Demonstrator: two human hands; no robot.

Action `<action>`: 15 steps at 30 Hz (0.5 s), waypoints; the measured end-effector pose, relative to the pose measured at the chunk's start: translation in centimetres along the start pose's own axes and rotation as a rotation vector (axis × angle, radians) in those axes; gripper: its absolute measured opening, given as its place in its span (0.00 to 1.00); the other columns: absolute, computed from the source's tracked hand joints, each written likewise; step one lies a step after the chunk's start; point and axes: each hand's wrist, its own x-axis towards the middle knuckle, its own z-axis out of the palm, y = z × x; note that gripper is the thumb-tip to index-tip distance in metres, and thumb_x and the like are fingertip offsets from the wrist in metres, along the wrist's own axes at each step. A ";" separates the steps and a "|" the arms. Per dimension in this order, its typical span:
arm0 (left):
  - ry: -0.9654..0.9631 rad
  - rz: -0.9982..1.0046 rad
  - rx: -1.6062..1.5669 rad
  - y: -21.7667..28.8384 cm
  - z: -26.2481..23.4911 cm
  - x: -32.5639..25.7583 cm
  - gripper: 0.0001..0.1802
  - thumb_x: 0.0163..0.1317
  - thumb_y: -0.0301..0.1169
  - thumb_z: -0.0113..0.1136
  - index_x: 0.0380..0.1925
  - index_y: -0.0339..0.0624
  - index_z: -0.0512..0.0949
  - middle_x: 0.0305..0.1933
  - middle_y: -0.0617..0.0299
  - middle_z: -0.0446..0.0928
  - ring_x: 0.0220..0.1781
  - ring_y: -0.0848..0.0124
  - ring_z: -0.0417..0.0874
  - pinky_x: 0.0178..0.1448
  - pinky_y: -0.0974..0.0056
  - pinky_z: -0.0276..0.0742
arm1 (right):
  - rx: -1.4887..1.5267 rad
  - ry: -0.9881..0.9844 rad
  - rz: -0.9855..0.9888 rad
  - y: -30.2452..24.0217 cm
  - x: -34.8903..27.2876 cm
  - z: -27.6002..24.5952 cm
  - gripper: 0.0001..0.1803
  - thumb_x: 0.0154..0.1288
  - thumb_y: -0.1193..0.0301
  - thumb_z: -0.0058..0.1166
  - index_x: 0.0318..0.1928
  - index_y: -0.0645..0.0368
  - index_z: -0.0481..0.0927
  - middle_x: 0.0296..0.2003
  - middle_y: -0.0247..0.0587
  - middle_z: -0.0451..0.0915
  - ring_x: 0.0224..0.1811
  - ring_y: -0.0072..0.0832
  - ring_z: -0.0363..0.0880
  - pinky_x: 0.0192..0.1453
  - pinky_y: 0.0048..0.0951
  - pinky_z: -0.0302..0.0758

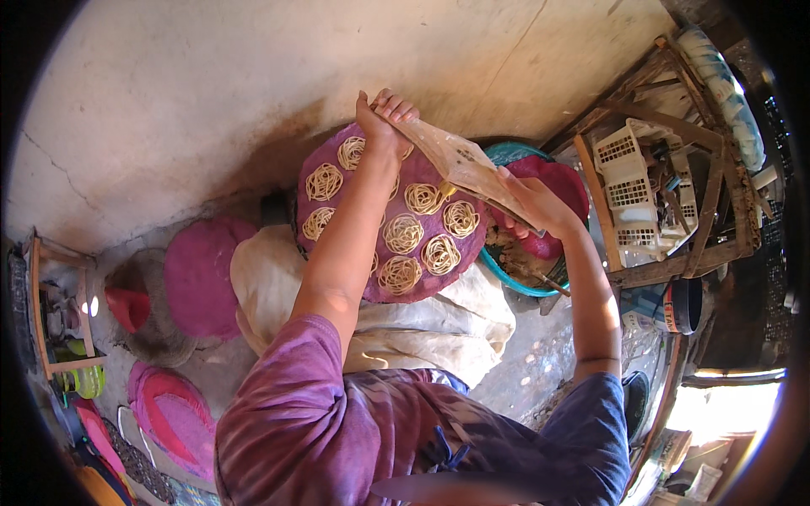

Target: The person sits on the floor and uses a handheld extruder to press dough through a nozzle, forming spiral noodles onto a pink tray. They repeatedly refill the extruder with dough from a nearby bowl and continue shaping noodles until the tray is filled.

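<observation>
A flat, pale wooden board [460, 158] is held at a slant between my hands, over the far right part of a round purple mat [359, 198]. My left hand [388, 118] is closed around the board's upper left end. At its lower right end my right hand [536, 205] grips the edge, some fingers hidden beneath. A small yellowish knob [445, 189] shows under the board. Several coiled nests of pale strands, like noodles [403, 234], lie spaced out on the mat. My left forearm and the board hide part of the mat.
Right of the mat stands a teal basin [515, 282] with dark pink cloth [557, 181] and brownish material. Pale cloth [430, 337] is bunched below the mat. A wooden frame [599, 202] surrounds a white plastic basket [629, 190]. Behind rises a wall [253, 76]; purple discs [202, 274] lie left.
</observation>
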 end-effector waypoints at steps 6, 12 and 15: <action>-0.149 -0.043 -0.266 1.2 -1.2 0.2 0.28 0.69 0.56 0.31 0.14 0.54 0.62 0.09 0.75 0.60 0.12 0.75 0.63 0.25 0.67 0.65 | 0.910 -0.346 -0.044 4.1 4.4 1.0 0.52 0.65 0.27 0.22 0.61 0.62 0.71 0.33 0.58 0.82 0.23 0.38 0.83 0.30 0.37 0.84; -0.136 0.029 -0.319 0.9 -1.2 -0.4 0.29 0.70 0.54 0.30 0.14 0.53 0.62 0.10 0.75 0.61 0.11 0.75 0.64 0.25 0.68 0.66 | 0.934 -0.476 -0.164 5.7 8.0 3.4 0.48 0.67 0.28 0.24 0.58 0.59 0.73 0.29 0.53 0.81 0.19 0.31 0.79 0.23 0.31 0.79; -0.021 0.105 -0.311 1.7 -1.0 -0.6 0.29 0.70 0.56 0.31 0.15 0.53 0.61 0.09 0.75 0.57 0.11 0.76 0.59 0.23 0.68 0.62 | 0.778 -0.373 -0.155 4.9 8.4 3.8 0.45 0.69 0.31 0.24 0.59 0.58 0.72 0.26 0.47 0.80 0.17 0.28 0.77 0.21 0.26 0.76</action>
